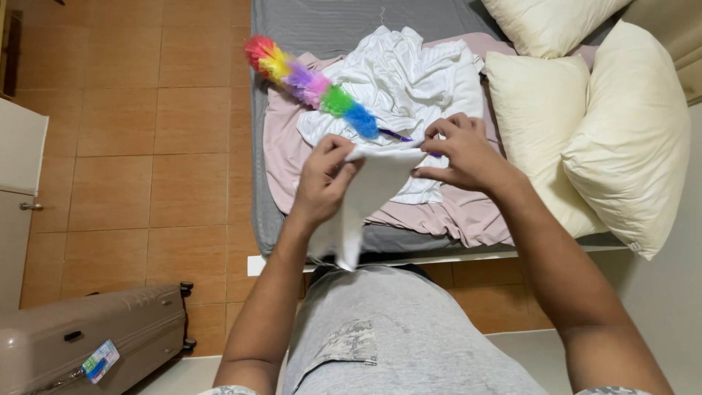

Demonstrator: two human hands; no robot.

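**Both hands pinching white cloth over bed edge**

Left hand (322, 183) and right hand (464, 153) each have fingers closed on the top edge of a white cloth (365, 201), held up above the near edge of the bed (307, 29); the rest hangs down. Behind it: crumpled white sheet (409, 80) on pink sheet (281, 139), rainbow duster (311, 84) lying across. Cream pillows (585, 124) right, suitcase (88, 344) on the floor left.

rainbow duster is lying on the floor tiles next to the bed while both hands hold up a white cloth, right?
Not quite. The head view shows the rainbow duster lying on the bed, across the crumpled white sheets. Both hands, left and right, do hold the white cloth.
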